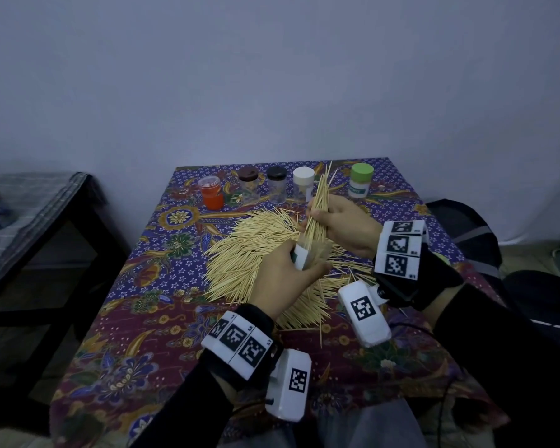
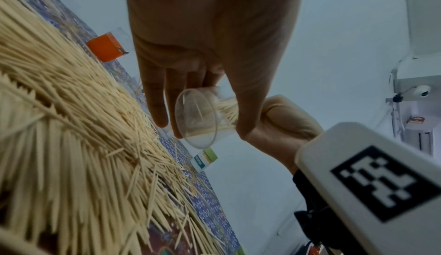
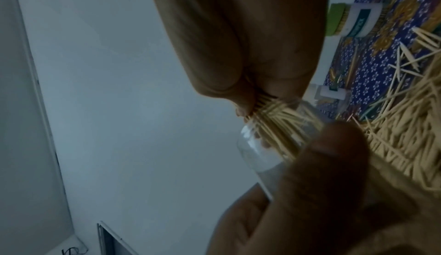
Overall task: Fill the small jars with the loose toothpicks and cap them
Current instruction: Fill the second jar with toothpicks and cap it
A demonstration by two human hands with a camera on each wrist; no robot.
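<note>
Plainly, the left hand [image 1: 280,275] grips a clear open jar [image 2: 198,116] tilted above the toothpick pile [image 1: 256,253] on the tabletop [image 1: 162,331]; the right hand [image 1: 343,226] clamps a toothpick bundle [image 1: 317,205] entering its mouth. Splayed tips could catch the rim and spill.

A table draped in a floral cloth [image 1: 136,350] bears a wide heap of loose toothpicks [image 1: 240,253] under both hands [image 1: 282,279]. Beyond the hands stands a row of five capped jars [image 1: 277,182], upright, near the far edge.
</note>
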